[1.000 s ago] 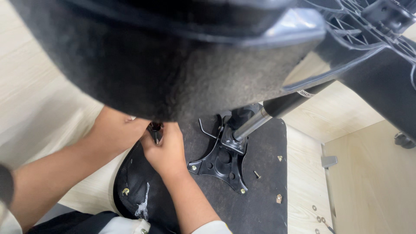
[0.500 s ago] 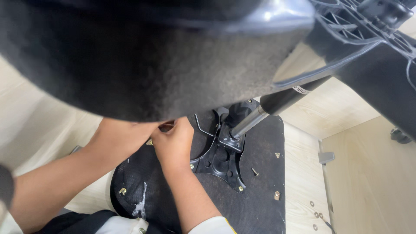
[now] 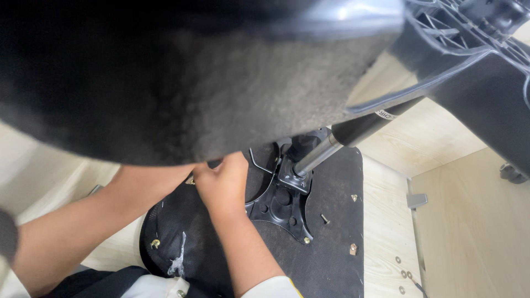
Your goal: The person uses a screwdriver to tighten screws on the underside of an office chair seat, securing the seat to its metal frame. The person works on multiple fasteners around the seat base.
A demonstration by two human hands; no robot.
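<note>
A black chair seat lies bottom up on the floor. A black metal mechanism plate is on it, and a silver and black gas cylinder rises from the plate. My right hand rests at the plate's left edge with its fingers curled; what they hold is hidden. My left hand meets it from the left and is mostly covered by a large black fuzzy cushion filling the top of the view. A small brass part shows between the hands.
A loose screw and brass inserts sit on the seat underside. Small washers and a grey bracket lie on the pale wood floor. The chair's black star base and a caster are at upper right.
Both hands have shifted up and to the right, closer to the mechanism plate. The dark item seen between them earlier is now hidden under the cushion.
</note>
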